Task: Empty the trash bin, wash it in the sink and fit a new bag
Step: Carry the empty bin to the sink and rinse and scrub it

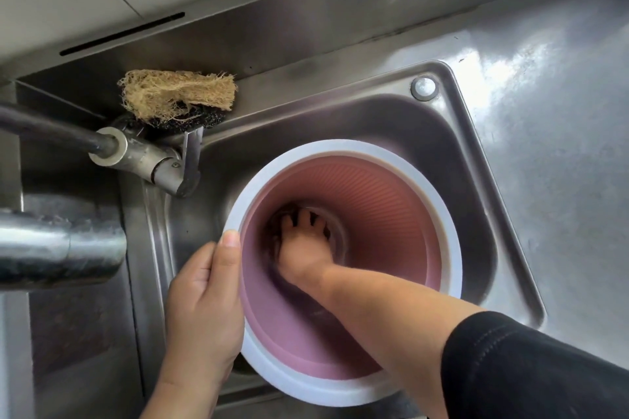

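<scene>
A pink ribbed trash bin (384, 211) with a white rim stands in the steel sink (476, 160), its mouth tilted toward me. My left hand (204, 299) grips the rim on its left side, thumb on top of the white ring. My right hand (304, 238) reaches deep inside to the bin's bottom, fingers spread and pressing on a dark scrubber (275, 224) that is mostly hidden under the hand. No bag is in the bin.
A faucet (153, 163) juts in from the left, its spout just beside the bin's rim. A tan loofah (177, 93) lies on a dark scouring pad (190, 117) at the sink's back left. Steel countertop (561, 112) stretches to the right.
</scene>
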Tool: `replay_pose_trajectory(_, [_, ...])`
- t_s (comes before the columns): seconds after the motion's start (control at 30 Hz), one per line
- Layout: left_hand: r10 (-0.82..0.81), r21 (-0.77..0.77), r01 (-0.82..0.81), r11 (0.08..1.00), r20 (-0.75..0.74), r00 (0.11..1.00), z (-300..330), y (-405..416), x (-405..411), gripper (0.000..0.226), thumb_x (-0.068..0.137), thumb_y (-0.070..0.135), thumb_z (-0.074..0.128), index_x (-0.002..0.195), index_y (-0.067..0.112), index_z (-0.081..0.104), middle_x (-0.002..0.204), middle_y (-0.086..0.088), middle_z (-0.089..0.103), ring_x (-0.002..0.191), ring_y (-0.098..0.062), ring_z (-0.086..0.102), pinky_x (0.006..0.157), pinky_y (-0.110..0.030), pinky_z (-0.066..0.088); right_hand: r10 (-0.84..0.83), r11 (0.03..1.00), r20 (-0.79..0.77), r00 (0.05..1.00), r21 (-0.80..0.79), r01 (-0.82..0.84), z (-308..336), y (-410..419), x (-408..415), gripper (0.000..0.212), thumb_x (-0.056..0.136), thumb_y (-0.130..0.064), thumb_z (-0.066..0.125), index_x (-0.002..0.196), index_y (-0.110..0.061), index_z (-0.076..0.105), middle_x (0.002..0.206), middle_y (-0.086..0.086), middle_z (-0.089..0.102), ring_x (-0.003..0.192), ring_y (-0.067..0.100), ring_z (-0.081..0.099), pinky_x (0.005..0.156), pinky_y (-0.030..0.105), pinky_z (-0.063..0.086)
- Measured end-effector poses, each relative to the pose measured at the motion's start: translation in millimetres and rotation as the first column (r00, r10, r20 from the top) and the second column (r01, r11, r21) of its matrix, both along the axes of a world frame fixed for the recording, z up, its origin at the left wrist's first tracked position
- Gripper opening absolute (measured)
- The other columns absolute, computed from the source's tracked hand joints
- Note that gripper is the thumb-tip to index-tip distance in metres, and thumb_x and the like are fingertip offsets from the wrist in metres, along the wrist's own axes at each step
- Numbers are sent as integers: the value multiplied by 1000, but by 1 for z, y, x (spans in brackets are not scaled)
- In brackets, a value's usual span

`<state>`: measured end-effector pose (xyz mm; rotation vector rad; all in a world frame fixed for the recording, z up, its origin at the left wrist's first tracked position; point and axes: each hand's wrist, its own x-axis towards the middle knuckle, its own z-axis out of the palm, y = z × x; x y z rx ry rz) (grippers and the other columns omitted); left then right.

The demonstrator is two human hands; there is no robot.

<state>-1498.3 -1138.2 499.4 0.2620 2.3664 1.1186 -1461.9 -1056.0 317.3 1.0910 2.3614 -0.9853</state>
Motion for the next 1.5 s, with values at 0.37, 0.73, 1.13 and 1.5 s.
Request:
replay_pose_trajectory(0.37, [45, 38, -45, 998, 23, 999, 1, 5, 8, 62, 83, 71, 48, 74, 12, 64, 72, -17, 66, 69, -37, 63, 63, -47, 55, -125, 832, 30, 992, -541, 121, 17, 2, -6, 54, 100, -39, 33, 149, -17, 38, 155, 16, 36, 141, 36, 34, 118, 38, 25])
replay_pose_trajectory(0.73, [5, 81, -2, 997, -46, 999, 12, 18, 24, 64, 84, 59, 45, 71, -3, 57, 66, -19, 58, 57, -13, 50, 53, -27, 43, -323, 639, 150, 934, -693, 333, 44, -14, 18, 66, 94, -60, 31, 151, -28, 34, 155, 7, 41, 141, 31, 39, 118, 38, 28])
replay_pose_trajectory(1.13, [-60, 100, 69, 993, -86, 994, 13, 7, 38, 59, 90, 54, 47, 66, 0, 49, 60, -11, 50, 52, -5, 44, 49, -17, 38, -409, 457, 173, 896, -811, 365, 82, -19, 30, 56, 98, -57, 34, 149, -34, 40, 148, -3, 51, 134, 21, 47, 116, 42, 33])
replay_pose_trajectory(1.5, [-25, 51, 32, 998, -140, 990, 8, 14, 33, 56, 95, 56, 45, 70, 7, 57, 66, -11, 62, 60, -21, 58, 56, -35, 45, 148, 726, -174, 974, -650, -226, 149, 21, 104, 56, 101, -55, 27, 153, -34, 30, 157, -7, 39, 143, 16, 36, 118, 28, 21])
